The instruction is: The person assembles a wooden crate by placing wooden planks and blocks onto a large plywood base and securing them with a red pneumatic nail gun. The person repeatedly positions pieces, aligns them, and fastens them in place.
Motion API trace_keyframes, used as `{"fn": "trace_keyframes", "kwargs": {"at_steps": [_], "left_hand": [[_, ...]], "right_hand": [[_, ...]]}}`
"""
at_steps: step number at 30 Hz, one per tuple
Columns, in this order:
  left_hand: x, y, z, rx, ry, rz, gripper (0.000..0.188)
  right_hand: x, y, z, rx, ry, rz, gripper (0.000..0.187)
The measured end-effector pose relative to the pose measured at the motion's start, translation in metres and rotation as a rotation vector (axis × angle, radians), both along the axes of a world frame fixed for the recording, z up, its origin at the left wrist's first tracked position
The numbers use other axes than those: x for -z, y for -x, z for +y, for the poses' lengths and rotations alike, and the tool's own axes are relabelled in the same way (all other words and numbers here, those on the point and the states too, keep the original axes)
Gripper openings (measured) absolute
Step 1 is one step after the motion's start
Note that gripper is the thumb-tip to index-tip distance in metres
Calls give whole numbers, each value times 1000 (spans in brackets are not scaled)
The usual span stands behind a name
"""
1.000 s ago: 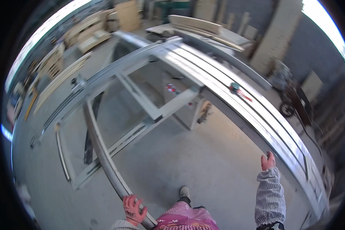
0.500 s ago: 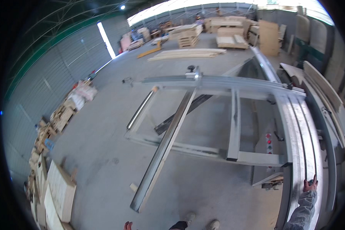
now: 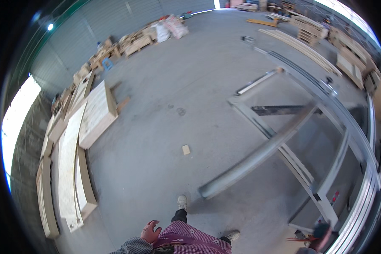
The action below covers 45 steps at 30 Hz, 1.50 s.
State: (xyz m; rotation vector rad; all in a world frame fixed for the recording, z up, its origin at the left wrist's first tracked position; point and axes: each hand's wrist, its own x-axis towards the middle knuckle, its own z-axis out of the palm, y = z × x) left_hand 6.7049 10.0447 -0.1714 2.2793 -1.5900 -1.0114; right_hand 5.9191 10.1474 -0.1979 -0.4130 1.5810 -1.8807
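My left hand (image 3: 150, 232) hangs in front of my checked apron (image 3: 190, 239), holding nothing, its fingers loosely bent and apart. At the lower right, my right hand (image 3: 319, 238) is smeared by motion beside the grooved metal sliding table (image 3: 360, 211) of a large machine. Whether it touches the table or holds anything does not show. From that table a metal outrigger frame (image 3: 296, 163) reaches out to the left. A long grey beam (image 3: 258, 154) crosses the frame, its free end jutting over the floor.
Thick wooden panels (image 3: 99, 112) and long boards (image 3: 70, 165) lie to my left. A small wood block (image 3: 186, 149) is on the concrete floor ahead. White sacks (image 3: 173, 27) and pallets (image 3: 137, 44) line the far wall. Long planks (image 3: 300, 48) lie at the far right.
My view has swung left, shifting the machine rightward. My right hand, formerly on the sliding table, has moved and blurred. More of my left hand has come into view.
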Motion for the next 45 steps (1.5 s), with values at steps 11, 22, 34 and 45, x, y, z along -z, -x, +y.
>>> {"fn": "trace_keyframes", "kwargs": {"at_steps": [11, 22, 34, 45], "left_hand": [[26, -276, -159, -613, 273, 223, 31], [32, -267, -558, -451, 241, 728, 23], [11, -277, -982, -462, 344, 636, 28], [33, -235, -1529, -528, 295, 945, 29]], "right_hand": [[-142, -607, -481, -899, -3, -890, 63], [-54, -691, -706, -218, -381, -1087, 54], [-103, -687, -1214, -682, -83, -1021, 29], [89, -463, -1510, -344, -1067, 277, 19]]}}
